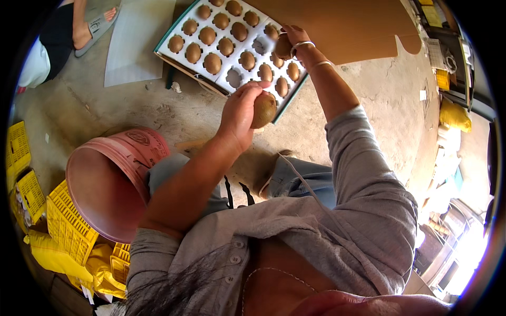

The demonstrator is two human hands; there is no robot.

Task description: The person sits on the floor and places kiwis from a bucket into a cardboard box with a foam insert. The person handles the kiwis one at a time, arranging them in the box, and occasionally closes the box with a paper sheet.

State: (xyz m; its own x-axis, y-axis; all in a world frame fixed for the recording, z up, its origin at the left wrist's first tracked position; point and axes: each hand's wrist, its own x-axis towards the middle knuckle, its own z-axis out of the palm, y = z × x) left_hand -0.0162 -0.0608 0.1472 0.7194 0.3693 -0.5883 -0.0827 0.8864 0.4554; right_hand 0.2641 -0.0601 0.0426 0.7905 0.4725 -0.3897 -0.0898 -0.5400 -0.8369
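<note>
My left hand (239, 112) grips a brown kiwifruit (265, 111) at the near edge of a shallow carton with green sides (291, 98). Another kiwifruit (283, 47) is in my right hand (297, 38), held over the carton's right side. Inside the carton lies a white foam insert (253, 34) with rows of cut-out slots, and most visible slots hold a kiwifruit (212, 63) standing on end. Two slots show no fruit: a near slot (234, 77) beyond my left hand, and a farther slot (259, 45) left of my right hand. My hands hide part of the insert.
A pink bucket (118, 185) lies tilted by my left knee, beside yellow plastic crates (69, 223) and yellow sacks (55, 252). Flat brown cardboard (348, 27) and a white sheet (138, 43) flank the carton. Another person's sandalled foot (95, 31) is at upper left.
</note>
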